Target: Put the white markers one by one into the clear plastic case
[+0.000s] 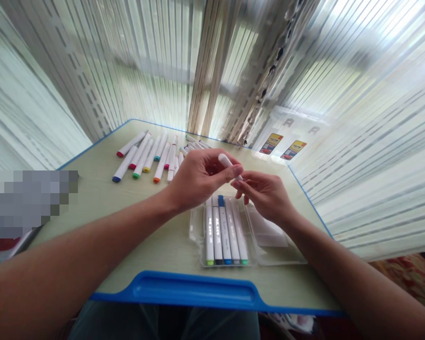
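Both hands hold one white marker (225,161) above an open clear plastic case. My left hand (198,177) is closed round its upper part, with the thumb along the barrel. My right hand (267,191) pinches the lower end; the fingers hide that end and its colour. Below them, the clear case (194,231) lies open with its lid to the right. Several white markers (230,231) stand side by side in it, their coloured ends facing me: yellow-green, black, blue, grey and mint green.
Several loose white markers (141,158) with coloured ends lie at the back left of the pale table (156,236). A clear case with two labels (283,137) stands at the back right. A blue tray edge (194,289) runs along the front. String curtains hang behind.
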`<action>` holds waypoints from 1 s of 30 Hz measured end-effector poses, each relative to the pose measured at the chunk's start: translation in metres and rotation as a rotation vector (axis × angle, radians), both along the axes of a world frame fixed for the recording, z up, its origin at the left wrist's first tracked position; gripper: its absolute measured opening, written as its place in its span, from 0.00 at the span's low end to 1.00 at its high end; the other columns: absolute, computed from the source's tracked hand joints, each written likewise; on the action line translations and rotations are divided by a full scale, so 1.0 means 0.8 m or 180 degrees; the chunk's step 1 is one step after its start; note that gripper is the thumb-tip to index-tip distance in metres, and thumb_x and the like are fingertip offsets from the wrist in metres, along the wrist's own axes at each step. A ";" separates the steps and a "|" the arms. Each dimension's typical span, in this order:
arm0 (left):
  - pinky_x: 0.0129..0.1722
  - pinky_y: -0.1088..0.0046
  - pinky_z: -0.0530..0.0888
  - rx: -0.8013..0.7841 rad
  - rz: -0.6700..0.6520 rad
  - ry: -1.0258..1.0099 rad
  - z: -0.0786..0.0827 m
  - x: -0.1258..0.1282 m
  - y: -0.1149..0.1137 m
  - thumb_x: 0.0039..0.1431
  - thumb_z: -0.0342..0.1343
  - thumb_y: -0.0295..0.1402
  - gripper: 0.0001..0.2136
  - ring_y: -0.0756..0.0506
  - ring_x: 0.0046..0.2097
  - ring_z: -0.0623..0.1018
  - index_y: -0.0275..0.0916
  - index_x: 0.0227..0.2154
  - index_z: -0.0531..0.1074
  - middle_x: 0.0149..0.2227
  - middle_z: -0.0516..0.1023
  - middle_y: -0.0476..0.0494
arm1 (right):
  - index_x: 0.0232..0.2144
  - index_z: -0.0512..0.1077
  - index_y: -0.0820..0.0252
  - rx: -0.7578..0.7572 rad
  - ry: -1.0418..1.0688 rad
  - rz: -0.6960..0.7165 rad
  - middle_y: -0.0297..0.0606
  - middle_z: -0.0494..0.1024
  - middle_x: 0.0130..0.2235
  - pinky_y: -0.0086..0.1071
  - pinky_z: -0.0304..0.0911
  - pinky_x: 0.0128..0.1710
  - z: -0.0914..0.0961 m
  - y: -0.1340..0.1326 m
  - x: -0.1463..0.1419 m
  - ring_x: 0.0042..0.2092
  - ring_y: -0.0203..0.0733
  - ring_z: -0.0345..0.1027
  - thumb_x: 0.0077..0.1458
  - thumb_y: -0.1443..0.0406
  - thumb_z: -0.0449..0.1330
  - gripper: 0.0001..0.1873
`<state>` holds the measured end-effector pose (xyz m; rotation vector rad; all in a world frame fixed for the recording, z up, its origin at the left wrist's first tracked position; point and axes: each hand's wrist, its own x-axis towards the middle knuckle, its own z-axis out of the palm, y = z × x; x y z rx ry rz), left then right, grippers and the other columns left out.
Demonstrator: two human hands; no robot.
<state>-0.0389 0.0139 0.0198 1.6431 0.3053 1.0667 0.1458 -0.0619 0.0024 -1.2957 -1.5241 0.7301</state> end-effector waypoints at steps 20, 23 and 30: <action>0.24 0.78 0.71 -0.0243 -0.1109 0.0388 0.011 -0.007 -0.016 0.56 0.67 0.33 0.07 0.53 0.24 0.71 0.37 0.36 0.82 0.22 0.72 0.51 | 0.35 0.85 0.56 0.0639 -0.0651 0.0053 0.38 0.84 0.34 0.32 0.72 0.34 0.010 -0.004 0.000 0.36 0.42 0.78 0.59 0.60 0.67 0.08; 0.22 0.77 0.66 -0.0224 -0.1069 0.0539 0.014 -0.009 -0.018 0.57 0.66 0.36 0.08 0.53 0.23 0.68 0.38 0.37 0.82 0.21 0.69 0.52 | 0.32 0.85 0.56 0.0612 -0.0691 -0.0003 0.38 0.83 0.34 0.33 0.72 0.34 0.012 -0.004 -0.002 0.36 0.44 0.78 0.58 0.60 0.66 0.08; 0.22 0.77 0.65 -0.0284 -0.1126 0.0585 0.018 -0.012 -0.017 0.57 0.65 0.37 0.09 0.52 0.25 0.69 0.37 0.36 0.82 0.23 0.71 0.50 | 0.33 0.85 0.56 0.0566 -0.0740 -0.0040 0.39 0.84 0.35 0.30 0.71 0.30 0.016 -0.007 -0.006 0.36 0.42 0.76 0.57 0.62 0.66 0.07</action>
